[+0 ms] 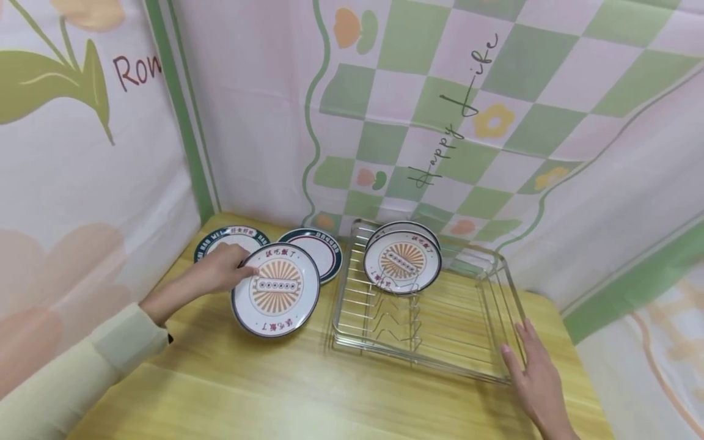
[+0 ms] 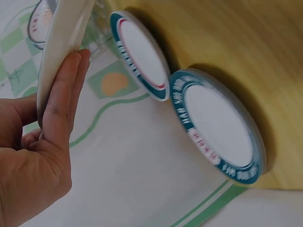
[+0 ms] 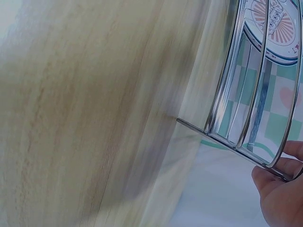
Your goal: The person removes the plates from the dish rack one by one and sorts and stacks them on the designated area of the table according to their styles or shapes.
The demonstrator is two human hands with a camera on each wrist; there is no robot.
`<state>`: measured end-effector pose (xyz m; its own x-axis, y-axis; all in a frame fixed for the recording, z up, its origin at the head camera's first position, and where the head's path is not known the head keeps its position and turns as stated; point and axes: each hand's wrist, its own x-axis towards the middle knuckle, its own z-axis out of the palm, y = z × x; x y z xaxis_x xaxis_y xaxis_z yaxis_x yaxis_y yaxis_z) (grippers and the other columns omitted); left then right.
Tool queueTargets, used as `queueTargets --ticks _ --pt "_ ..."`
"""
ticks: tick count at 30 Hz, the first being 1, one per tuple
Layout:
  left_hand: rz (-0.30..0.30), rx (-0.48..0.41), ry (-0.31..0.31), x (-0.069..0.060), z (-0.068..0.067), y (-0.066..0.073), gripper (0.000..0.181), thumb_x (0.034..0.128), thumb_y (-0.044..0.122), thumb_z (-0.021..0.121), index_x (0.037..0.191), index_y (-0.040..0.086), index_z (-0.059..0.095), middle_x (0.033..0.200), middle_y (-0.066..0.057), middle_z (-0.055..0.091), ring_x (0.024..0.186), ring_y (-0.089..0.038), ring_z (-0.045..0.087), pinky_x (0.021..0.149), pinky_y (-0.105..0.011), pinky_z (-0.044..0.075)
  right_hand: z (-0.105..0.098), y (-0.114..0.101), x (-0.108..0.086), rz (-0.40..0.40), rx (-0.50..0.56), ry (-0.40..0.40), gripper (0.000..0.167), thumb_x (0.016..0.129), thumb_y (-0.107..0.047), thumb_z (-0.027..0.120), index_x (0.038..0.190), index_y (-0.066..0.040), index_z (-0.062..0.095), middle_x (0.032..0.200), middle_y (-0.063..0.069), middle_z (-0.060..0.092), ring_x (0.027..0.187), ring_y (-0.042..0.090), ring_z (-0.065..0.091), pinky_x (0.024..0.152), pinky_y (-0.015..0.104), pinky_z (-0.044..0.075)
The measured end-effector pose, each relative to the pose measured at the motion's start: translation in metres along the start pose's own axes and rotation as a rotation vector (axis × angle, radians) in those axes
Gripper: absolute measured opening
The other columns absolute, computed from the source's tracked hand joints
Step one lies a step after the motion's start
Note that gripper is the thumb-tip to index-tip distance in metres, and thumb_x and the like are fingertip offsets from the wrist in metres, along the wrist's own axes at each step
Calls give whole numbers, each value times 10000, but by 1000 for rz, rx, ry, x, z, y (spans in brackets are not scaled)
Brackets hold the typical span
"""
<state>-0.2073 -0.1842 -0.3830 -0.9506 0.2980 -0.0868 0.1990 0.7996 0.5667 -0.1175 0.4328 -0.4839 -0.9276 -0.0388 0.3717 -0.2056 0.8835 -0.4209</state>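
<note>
Over yellow wood-grain table (image 1: pixel 352 403), left hand (image 1: pixel 227 269) pinches round white ceramic-looking plate (image 1: pixel 276 290), likely fragile, best rim-held; right hand (image 1: pixel 536 373) grips silver wire rack (image 1: pixel 352 342).

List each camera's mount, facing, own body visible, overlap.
Head: on the head, facing forward and down at table, held plate and rack; left hand, right hand and left sleeve show.
Left wrist: on that wrist, facing past the held plate to teal-rimmed plates; left hand shows.
Right wrist: on that wrist, facing table and rack; right hand shows.
Head and left wrist views share the teal-rimmed plates.
</note>
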Motion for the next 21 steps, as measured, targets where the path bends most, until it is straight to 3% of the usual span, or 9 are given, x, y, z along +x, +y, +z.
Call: queueTargets --ticks 8,16,21 --pt "-32 -40 -21 -1 16 -19 242 1006 125 689 785 36 647 667 -53 614 580 -147 541 566 -283 464 2 1 -1 3 -2 -2 620 1105 -231 513 1642 -11 295 1747 188 159 1496 608 256 1221 721 154" --pt "-78 -64 -59 -3 32 -29 223 1003 131 695 805 37 650 695 -54 602 609 -158 533 580 -292 459 1 1 -1 -4 -6 -2 617 1106 -225 509 1638 1 294 1743 201 160 1499 605 254 1250 678 129" --pt "-73 -50 -58 -4 38 -36 229 988 135 709 789 42 648 694 -56 614 612 -165 548 587 -302 471 1 1 -1 0 3 -4 618 1106 -224 510 1642 -6 291 1745 197 157 1496 610 253 1241 696 129"
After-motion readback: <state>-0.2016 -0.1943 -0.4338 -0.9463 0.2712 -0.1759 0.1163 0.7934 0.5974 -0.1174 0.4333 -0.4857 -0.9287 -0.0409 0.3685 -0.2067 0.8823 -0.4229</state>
